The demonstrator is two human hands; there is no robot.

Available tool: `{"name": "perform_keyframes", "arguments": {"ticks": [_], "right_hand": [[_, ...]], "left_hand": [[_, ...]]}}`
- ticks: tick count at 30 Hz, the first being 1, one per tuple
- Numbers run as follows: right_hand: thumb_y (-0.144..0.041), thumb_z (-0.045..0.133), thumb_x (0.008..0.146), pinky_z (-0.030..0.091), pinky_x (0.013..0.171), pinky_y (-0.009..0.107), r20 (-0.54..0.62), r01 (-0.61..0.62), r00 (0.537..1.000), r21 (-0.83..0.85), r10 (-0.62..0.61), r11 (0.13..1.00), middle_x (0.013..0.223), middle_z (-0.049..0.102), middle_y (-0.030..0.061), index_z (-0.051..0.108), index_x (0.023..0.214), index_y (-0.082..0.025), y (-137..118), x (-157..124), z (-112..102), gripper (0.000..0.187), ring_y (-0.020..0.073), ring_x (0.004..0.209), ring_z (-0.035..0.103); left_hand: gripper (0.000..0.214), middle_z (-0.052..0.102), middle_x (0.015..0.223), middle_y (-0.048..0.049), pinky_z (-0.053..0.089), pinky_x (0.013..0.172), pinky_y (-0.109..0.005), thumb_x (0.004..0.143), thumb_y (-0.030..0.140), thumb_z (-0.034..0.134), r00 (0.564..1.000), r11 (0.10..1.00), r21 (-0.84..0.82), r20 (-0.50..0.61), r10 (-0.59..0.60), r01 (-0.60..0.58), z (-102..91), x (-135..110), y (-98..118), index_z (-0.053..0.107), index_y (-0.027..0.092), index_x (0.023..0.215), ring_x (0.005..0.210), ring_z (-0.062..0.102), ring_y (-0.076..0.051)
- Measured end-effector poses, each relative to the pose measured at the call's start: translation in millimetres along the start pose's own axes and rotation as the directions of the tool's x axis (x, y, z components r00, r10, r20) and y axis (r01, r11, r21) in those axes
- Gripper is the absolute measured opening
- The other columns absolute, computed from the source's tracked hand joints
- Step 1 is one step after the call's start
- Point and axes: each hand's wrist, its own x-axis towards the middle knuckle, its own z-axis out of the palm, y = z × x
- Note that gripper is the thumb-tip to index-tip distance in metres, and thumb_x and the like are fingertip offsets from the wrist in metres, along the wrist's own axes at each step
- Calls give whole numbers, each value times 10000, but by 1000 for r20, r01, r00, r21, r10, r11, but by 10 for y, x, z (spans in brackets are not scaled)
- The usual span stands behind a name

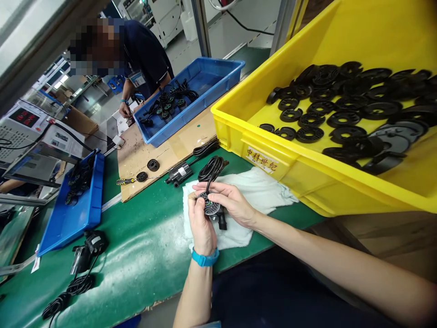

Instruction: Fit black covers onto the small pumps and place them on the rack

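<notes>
The pump (209,207) is small and made of black plastic, with a round slotted face. Its coiled cable (211,168) rises behind it. The left hand (200,224) and right hand (235,204) both close their fingers around the pump, just above a white cloth (269,187). The cloth lies on a glossy green bench mat (143,255). A yellow bin (273,150) of black ring-shaped discs (341,114) stands alongside.

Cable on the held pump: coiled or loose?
Coiled: the cable forms a tight looped bundle just beyond the right hand holding the pump.
</notes>
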Motion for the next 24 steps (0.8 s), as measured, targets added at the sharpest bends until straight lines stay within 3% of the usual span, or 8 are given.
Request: {"name": "perform_keyframes", "arguments": {"ticks": [5,10,16,24], "right_hand": [[-485,733,845,502,1087,482,-20,-14,1000,-101,12,995,1213,753,92,762,1164,-217,-32,-26,41,418,276,1138,694],[-455,754,834,477,1121,452,-45,16,999,-193,-25,981,1323,694,85,682,1302,-230,-37,-122,42,523,270,1244,629],[-340,739,820,443,1144,457,-15,-53,999,-161,51,986,1330,690,66,690,1285,-237,-84,-146,34,479,263,1241,624],[-254,774,763,413,1160,461,-23,-33,999,-59,32,998,1306,716,55,764,1150,-251,46,-128,-37,387,290,1276,610]], "left_hand": [[290,658,1181,-46,492,1015,-314,970,434,573,997,999,43,71,-23,20,-50,39,25,677,227,1143,1138,611,-181],[358,658,1242,-56,447,1102,-342,975,486,553,992,998,45,118,-40,35,-89,57,0,679,231,1192,1219,595,-198],[330,667,1197,-34,470,1045,-321,930,322,574,978,1000,-12,209,-11,13,-117,5,-21,667,238,1235,1173,600,-200],[349,653,1264,-66,479,1042,-370,920,362,560,986,995,54,148,72,-80,-102,-29,-112,667,228,1224,1205,595,-248]]}}
